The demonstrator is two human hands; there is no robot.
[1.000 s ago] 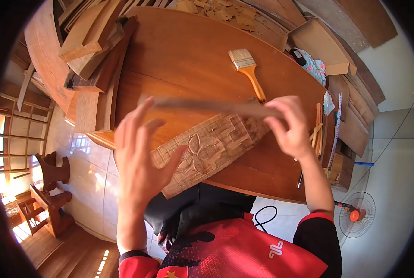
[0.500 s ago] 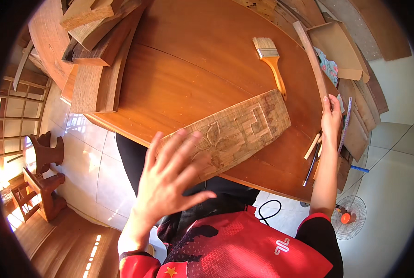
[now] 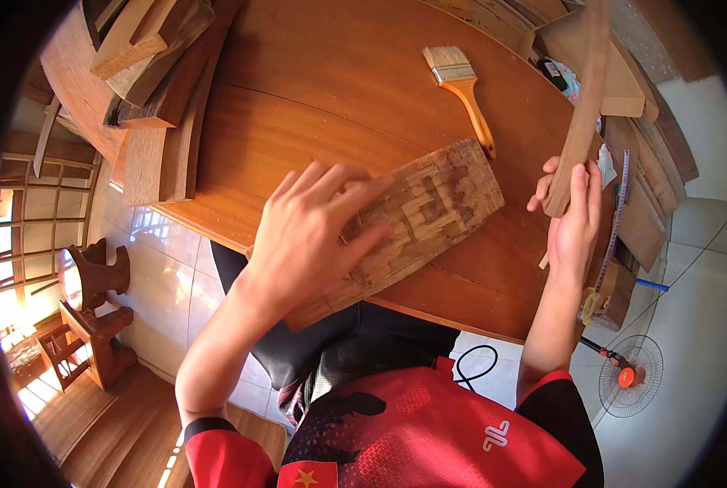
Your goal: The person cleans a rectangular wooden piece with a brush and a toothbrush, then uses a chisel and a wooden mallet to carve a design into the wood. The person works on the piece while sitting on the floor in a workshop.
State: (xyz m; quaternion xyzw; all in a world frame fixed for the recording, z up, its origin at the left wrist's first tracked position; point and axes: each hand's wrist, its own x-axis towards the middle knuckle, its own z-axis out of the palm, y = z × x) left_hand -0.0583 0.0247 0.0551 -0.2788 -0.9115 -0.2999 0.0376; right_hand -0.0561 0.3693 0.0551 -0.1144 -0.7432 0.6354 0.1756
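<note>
A carved wooden board [image 3: 453, 187] lies diagonally near the front edge of the orange-brown table [image 3: 315, 73]. My left hand [image 3: 315, 232] is over the board's left part, fingers apart and slightly curled, hiding much of the carving there; I cannot tell whether it touches the wood. My right hand [image 3: 572, 220], at the right edge, grips a long wooden strip [image 3: 587, 106] pointing away from me. A wide paintbrush [image 3: 469, 93] with an orange handle lies just beyond the board's right end.
Stacked planks [image 3: 148, 106] occupy the table's left. At the right are a cardboard tray [image 3: 630, 89], cloth [image 3: 567, 80], a tape measure [image 3: 620, 195] and more boards [image 3: 652, 187]. Carved wooden furniture [image 3: 95, 342] stands on the left. A fan [image 3: 628, 374] stands at the lower right.
The strip, earlier held crosswise over the board, has swung round to point away from me on the right. My left hand has released it and moved, most lately up and right over the board.
</note>
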